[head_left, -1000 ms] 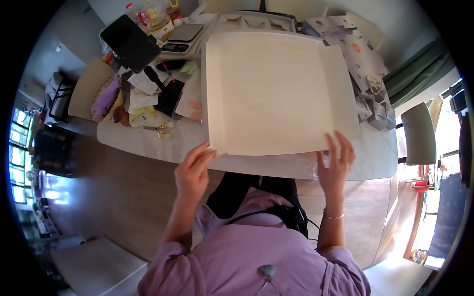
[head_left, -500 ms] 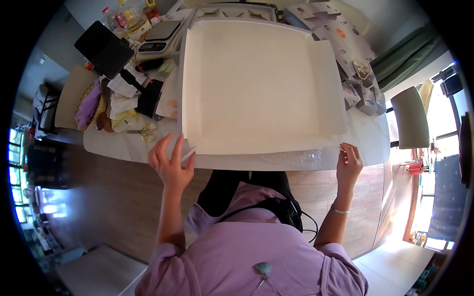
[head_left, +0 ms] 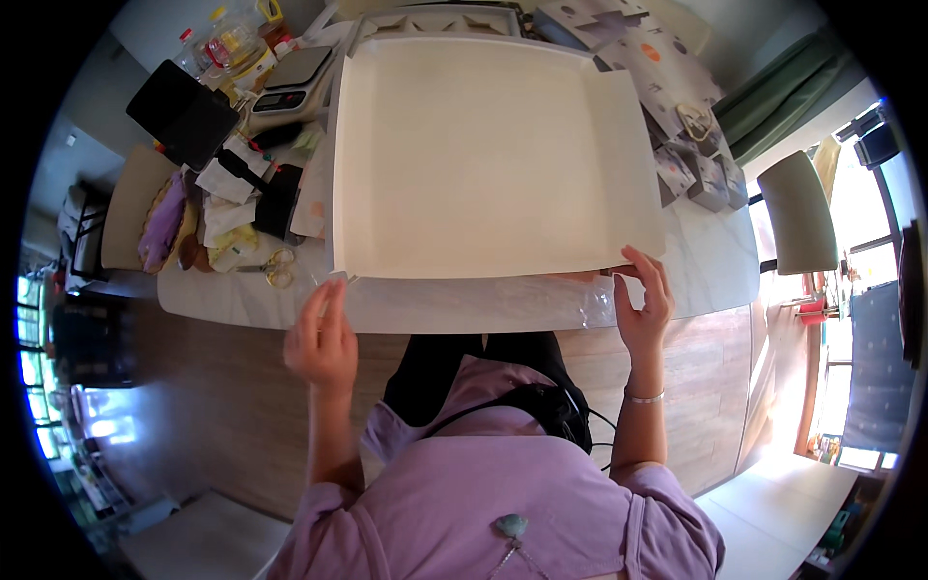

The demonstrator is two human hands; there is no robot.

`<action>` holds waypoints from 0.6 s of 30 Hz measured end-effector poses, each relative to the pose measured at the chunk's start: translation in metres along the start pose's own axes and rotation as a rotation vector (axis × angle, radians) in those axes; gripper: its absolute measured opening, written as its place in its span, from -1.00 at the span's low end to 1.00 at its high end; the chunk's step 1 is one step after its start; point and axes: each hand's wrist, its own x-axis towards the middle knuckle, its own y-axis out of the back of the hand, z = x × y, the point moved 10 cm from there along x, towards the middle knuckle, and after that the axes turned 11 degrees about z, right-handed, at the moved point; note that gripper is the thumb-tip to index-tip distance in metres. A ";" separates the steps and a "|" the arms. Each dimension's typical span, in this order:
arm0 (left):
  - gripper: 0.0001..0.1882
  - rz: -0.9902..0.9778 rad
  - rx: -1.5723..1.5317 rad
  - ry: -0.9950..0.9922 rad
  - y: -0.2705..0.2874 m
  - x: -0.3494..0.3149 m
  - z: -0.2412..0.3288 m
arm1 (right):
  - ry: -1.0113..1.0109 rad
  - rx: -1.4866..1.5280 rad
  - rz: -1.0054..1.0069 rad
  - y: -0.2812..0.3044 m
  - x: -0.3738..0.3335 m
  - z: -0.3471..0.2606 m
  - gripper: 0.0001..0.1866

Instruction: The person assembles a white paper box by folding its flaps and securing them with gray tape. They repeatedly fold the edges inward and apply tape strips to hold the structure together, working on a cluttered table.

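Note:
A large shallow white cardboard box, its inside facing up, lies over the table in front of me. Its side walls stand up, and a flap on the right leans outward. My left hand pinches the near left corner, with fingertips pressed together there. At the near right corner, my right hand has its fingers around the wall's edge, one on the upper side, with the thumb lower and apart from it. Crinkled clear plastic lies under the near edge, beside my right thumb.
Left of the box are gold-handled scissors, a black stand, papers and a kitchen scale. Bottles stand behind them. Printed grey cardboard pieces and small boxes sit at the right. The marble-patterned table has a rounded edge.
The near edge of the white box has shifted away from me, showing more tabletop and plastic. My right hand has moved left and farther up; my left fingers have drawn closer together.

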 end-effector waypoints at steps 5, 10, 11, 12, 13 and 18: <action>-0.74 -0.040 -0.409 0.036 -0.013 -0.006 0.037 | 0.033 0.067 -0.039 0.002 -0.001 0.001 -0.61; -0.75 -0.074 -0.465 -0.113 -0.012 -0.031 0.045 | -0.053 0.079 -0.149 0.009 -0.026 0.015 -0.71; -0.74 -0.086 -0.458 -0.118 -0.012 -0.035 0.044 | -0.048 0.063 -0.160 0.009 -0.030 0.016 -0.71; -0.74 -0.097 -0.451 -0.123 -0.013 -0.038 0.043 | -0.043 0.048 -0.173 0.010 -0.033 0.017 -0.71; -0.74 -0.111 -0.431 -0.130 -0.011 -0.041 0.039 | -0.037 0.045 -0.186 0.006 -0.037 0.017 -0.71; -0.75 -0.085 -0.402 -0.115 -0.012 -0.050 0.029 | -0.060 0.034 -0.178 0.006 -0.049 0.023 -0.68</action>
